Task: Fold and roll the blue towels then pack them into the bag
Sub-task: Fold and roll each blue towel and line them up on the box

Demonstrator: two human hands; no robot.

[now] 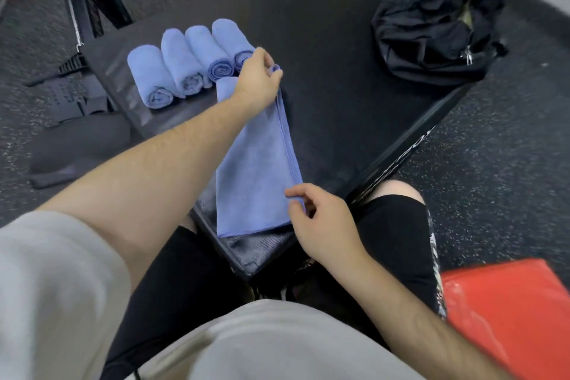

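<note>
Straps (pixel 71 92) of black webbing are seen lying on the speckled floor (pixel 493 163) at the far left, beside a black padded platform (pixel 339 86). On the left part of that platform four rolled blue towels (pixel 180 60) are counted, laid side by side and touching, their spiral ends turned toward the camera. Just to the right of the rolls the left hand (pixel 257 77) is reached out, and the far right corner of a fifth towel is pinched between its thumb and curled fingers. This one folded blue towel (pixel 256 170) is stretched in a long narrow strip from beside the rolls down to the near corner of the platform, with its stacked hemmed edges aligned along its right side. Its near right corner is pinched between thumb and forefinger of the right hand (pixel 320 222), the other fingers being loosely curled. Further right, at the far corner of the platform, one black bag (pixel 431 25) is slumped well apart from the towels; its mouth is open and a pale lining is shown, but what it holds cannot be told. At the lower right edge one red pad (pixel 509 311) is seen beside the person's knee
</note>
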